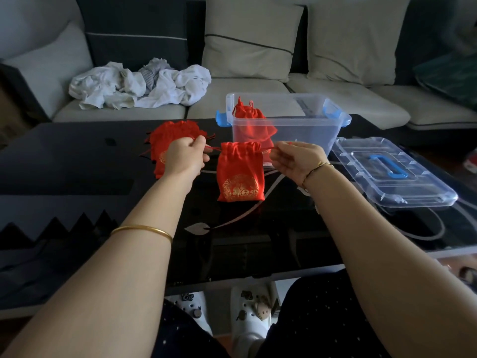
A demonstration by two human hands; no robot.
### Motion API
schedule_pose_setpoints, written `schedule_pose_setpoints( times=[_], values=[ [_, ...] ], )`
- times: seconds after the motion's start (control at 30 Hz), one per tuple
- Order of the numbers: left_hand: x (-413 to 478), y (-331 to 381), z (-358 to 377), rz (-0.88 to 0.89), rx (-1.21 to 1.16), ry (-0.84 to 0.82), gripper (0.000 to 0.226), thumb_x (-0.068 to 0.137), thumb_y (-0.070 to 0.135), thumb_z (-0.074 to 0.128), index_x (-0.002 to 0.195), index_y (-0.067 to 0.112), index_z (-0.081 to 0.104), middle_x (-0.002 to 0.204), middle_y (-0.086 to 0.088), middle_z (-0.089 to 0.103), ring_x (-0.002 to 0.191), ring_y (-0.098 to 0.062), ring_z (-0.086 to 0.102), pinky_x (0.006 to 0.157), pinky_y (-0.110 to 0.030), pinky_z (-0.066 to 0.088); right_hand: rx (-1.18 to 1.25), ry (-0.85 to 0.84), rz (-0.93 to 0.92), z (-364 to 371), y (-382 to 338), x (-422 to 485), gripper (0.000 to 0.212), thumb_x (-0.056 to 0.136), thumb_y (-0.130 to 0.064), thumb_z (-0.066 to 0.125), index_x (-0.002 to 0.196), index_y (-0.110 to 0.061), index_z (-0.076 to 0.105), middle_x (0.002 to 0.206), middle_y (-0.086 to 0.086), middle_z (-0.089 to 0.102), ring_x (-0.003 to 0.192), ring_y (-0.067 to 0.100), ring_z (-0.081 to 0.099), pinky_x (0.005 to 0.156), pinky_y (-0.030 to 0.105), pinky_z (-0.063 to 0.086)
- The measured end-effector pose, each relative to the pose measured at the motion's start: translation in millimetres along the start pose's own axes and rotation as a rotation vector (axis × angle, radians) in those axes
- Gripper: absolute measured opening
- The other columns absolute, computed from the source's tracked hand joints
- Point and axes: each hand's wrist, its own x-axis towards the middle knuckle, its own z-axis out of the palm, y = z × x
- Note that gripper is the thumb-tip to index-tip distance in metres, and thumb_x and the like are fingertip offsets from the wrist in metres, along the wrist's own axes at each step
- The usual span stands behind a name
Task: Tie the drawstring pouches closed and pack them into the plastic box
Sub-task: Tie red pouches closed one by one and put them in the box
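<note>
Left hand (184,155) and right hand (293,157) pinch the red gold-printed fabric pouch's (240,173) drawstrings before the clear plastic box (296,125); uneven pulling could slip a cord free

The pouch (240,171) is made of red cloth with a slight satin sheen, and a shiny gold foil print is stamped on it. The box (284,125) and lid (392,174) are clear glossy plastic, with blue plastic clips and handle. The table (77,161) is topped with black glass, super reflective. The sofa (247,89) is covered in matt woven fabric.
</note>
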Motion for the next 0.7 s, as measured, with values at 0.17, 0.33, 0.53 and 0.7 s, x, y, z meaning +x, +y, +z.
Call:
schedule_pose_setpoints(
  times=[0.17, 0.33, 0.53, 0.7],
  values=[
    [-2, -1, -1, 0.048, 0.192, 0.082, 0.044, 0.098, 0.03, 0.038, 0.063, 0.012, 0.057, 0.065, 0.003, 0.054, 0.06, -0.011, 0.047, 0.056, -0.028, 0.037, -0.31, 0.02, -0.091, -3, 1, -2, 0.026, 0.094, -0.019, 0.052, 0.073, -0.007, 0.06, 0.057, 0.003, 0.063, 0.049, 0.011, 0.06, 0.051, 0.021, 0.053],
    [4, 6, -12, -0.359, -0.344, 0.198, 0.034, 0.094, 0.021, 0.042, 0.061, 0.014, 0.048, 0.05, 0.006, 0.046, 0.023, -0.004, 0.035, 0.033, -0.011, 0.025, -0.397, 0.253, -0.134, -18, 0, 8, 0.034, 0.092, -0.021, 0.053, 0.06, -0.009, 0.057, 0.057, 0.005, 0.054, 0.04, 0.011, 0.048, 0.041, 0.019, 0.041],
    [-4, 23, 2, -0.172, -0.567, -0.019, 0.045, 0.099, 0.035, 0.04, 0.059, 0.018, 0.049, 0.084, 0.005, 0.067, 0.083, -0.008, 0.062, 0.072, -0.024, 0.044, -0.329, 0.265, -0.207, -15, -6, 7, 0.035, 0.093, -0.023, 0.051, 0.062, -0.01, 0.06, 0.057, 0.003, 0.055, 0.046, 0.012, 0.048, 0.041, 0.017, 0.041],
    [-16, 34, 12, 0.068, -0.41, -0.272, 0.031, 0.099, 0.027, 0.045, 0.076, 0.013, 0.062, 0.066, 0.003, 0.065, 0.064, -0.011, 0.063, 0.07, -0.025, 0.048, -0.376, 0.025, -0.428, 12, -24, -14, 0.032, 0.094, -0.022, 0.051, 0.066, -0.009, 0.062, 0.056, 0.0, 0.056, 0.038, 0.002, 0.047, 0.043, 0.015, 0.042]
  ],
)
